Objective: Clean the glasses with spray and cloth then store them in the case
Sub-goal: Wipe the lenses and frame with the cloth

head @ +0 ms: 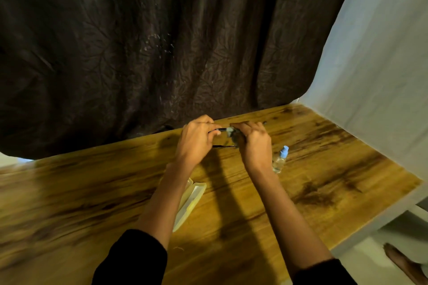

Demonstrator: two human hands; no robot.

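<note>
Above the far part of the wooden table (324, 180), my left hand (196, 141) grips the dark-framed glasses (220, 130) by the frame. My right hand (252, 143) pinches a grey cloth (232, 134) against the glasses' right side. Most of the glasses is hidden by both hands; one thin temple shows below at the fingers. A clear spray bottle (279, 161) with a blue cap lies on the table just right of my right wrist. The pale yellow case (192, 199) lies open on the table, partly under my left forearm.
A dark patterned curtain (162, 53) hangs behind the table's far edge. A white cloth wall (375, 65) stands along the right side. The table's right edge drops off at the lower right, where a foot (403, 261) shows on the floor.
</note>
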